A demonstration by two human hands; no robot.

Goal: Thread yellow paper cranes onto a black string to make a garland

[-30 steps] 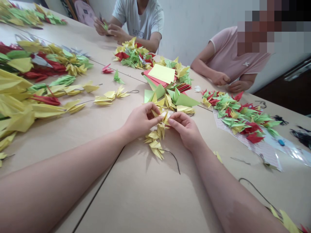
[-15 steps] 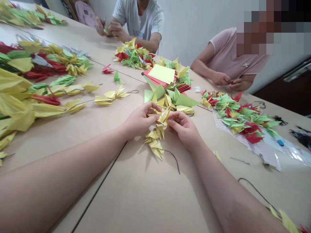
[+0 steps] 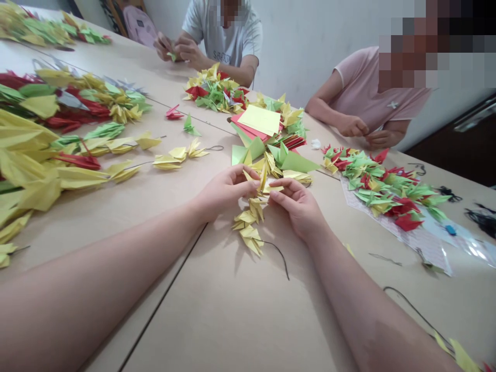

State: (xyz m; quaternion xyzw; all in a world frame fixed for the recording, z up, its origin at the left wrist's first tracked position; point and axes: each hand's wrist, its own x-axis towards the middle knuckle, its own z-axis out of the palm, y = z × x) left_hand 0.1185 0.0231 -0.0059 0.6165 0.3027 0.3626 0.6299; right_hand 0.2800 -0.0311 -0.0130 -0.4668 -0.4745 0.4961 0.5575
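Note:
Both hands hold a yellow folded paper crane between them, at the upper end of a string of yellow paper cranes (image 3: 251, 233). My left hand (image 3: 229, 190) pinches the crane's left side between thumb and fingers. My right hand (image 3: 295, 205) has thumb and forefinger closed on a yellow wing tip at the right. Below the hands the strung cranes hang down to the table, and a dark cord (image 3: 279, 254) trails from their lower end. Just beyond lie loose green folded papers (image 3: 291, 159) and more yellow cranes.
A stack of square paper (image 3: 259, 120) lies ahead. Piles of coloured cranes lie left (image 3: 34, 165), ahead (image 3: 217, 90) and right (image 3: 387, 186), the last on a patterned sheet. Black cord (image 3: 480, 219) is at far right. Two people (image 3: 232, 44) sit across the table, their hands working.
My right fingers have shifted slightly and now hold a yellow wing drawn out to the right. The crane between my hands looks more spread. The view has shifted a little.

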